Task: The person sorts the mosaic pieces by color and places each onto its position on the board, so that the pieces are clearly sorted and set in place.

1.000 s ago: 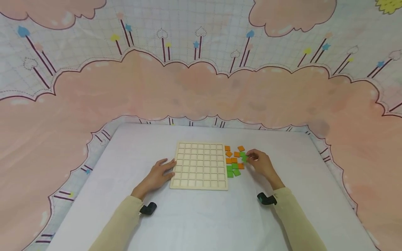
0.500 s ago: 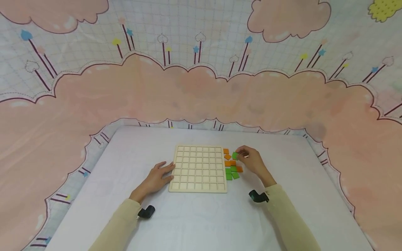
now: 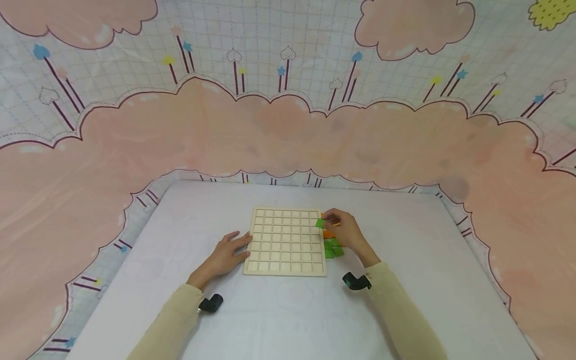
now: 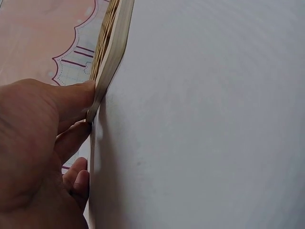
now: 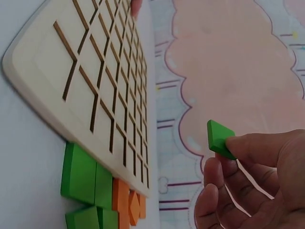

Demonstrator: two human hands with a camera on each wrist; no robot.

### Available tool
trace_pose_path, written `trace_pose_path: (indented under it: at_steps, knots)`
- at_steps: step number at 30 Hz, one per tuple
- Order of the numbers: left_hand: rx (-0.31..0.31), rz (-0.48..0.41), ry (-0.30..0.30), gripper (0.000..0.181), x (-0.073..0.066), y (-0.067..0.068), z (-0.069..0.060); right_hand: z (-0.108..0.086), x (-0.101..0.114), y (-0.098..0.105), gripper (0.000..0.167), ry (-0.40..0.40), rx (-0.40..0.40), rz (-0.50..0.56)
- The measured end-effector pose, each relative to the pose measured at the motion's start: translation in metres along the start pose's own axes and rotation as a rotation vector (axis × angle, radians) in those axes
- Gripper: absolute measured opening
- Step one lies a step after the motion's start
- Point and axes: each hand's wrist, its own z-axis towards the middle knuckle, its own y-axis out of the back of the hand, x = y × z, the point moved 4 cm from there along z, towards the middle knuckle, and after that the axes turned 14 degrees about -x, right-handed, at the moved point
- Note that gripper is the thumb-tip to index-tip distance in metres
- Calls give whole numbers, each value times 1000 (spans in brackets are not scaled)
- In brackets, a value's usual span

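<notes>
A pale wooden grid board [image 3: 284, 238] of square recesses lies flat on the white table. My left hand [image 3: 225, 254] rests against its left edge; in the left wrist view thumb [image 4: 76, 98] and fingertips touch the board's side. Between thumb and fingers, my right hand [image 3: 345, 231] pinches a green square tile [image 5: 220, 138], held above the board's upper right edge. Under and beside that hand lie more green tiles [image 5: 78, 171] and orange tiles [image 5: 120, 202], partly hidden by it in the head view.
The loose tiles lie along the board's right side, some overlapping or touching. White table surface [image 3: 274, 315] extends in front of and around the board. A patterned cloth [image 3: 288, 135] hangs behind the table.
My right hand has moved left from the tile group to the board's right edge, carrying the green tile. The left hand stays at the board's left edge.
</notes>
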Motion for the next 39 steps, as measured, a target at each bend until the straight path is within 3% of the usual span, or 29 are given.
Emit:
trace_pose_path:
  at_steps: [8, 21, 25, 39]
  knots:
    - [17, 11, 6, 54, 0, 0, 0, 0, 9, -18, 13, 77, 18, 45]
    - [2, 16, -19, 53, 0, -1, -1, -1, 18, -38, 13, 89, 38, 120]
    - [-9, 29, -34, 52, 0, -1, -1, -1, 20, -45, 13, 65, 49, 148]
    - [6, 26, -1, 53, -1, -1, -2, -3, 26, -74, 11, -20, 114, 191]
